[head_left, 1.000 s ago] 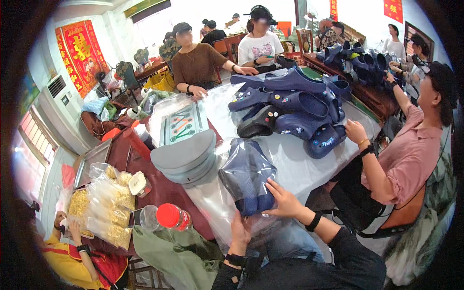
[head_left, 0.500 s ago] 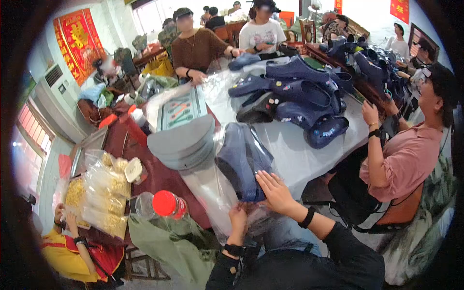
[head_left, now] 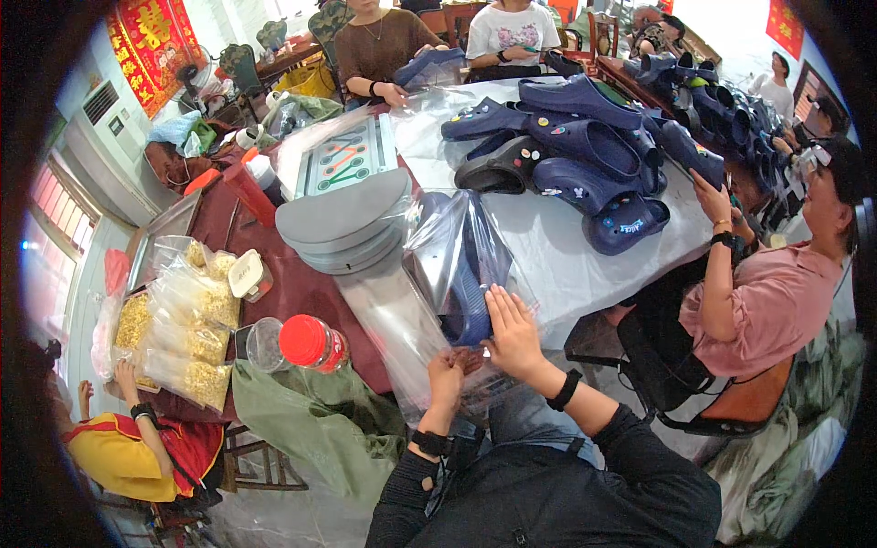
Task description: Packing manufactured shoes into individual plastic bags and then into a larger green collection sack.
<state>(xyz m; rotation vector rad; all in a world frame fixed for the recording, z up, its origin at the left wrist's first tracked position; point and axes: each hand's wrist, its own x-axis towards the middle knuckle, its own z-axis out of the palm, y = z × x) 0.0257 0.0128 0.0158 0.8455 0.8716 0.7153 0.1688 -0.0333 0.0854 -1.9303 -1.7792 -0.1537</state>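
**Both hands at the near mouth of a bag that runs away from them**

Left grip [head_left: 449, 373] is pinched together on the near edge of the clear plastic bag [head_left: 429, 274], fingers curled into the film at the bag's mouth, close to the person's chest. From that pinch the bag stretches up and away across the bench [head_left: 557, 247], so its long axis runs from near to far, tilting slightly left at the far end, where it ends against the stack of grey insoles [head_left: 343, 224].

Inside the bag, just right of the left hand and a little farther off, lies the dark blue clog [head_left: 466, 297]. Its length follows the bag's own line, one end toward the mouth and the other pointing far. I cannot tell heel from toe through the crinkled film.

Right grip [head_left: 512, 333] lies flat and spread, fingers apart and pointing far, pressed on the film over the near end of the clog. It clamps nothing; it only bears down. This hand is the nearer of the two to the clog, touching it through the plastic, while the left hand holds only the bag.

Farther right and far across the bench sits a pile of loose blue clogs [head_left: 585, 155], well apart from both hands.
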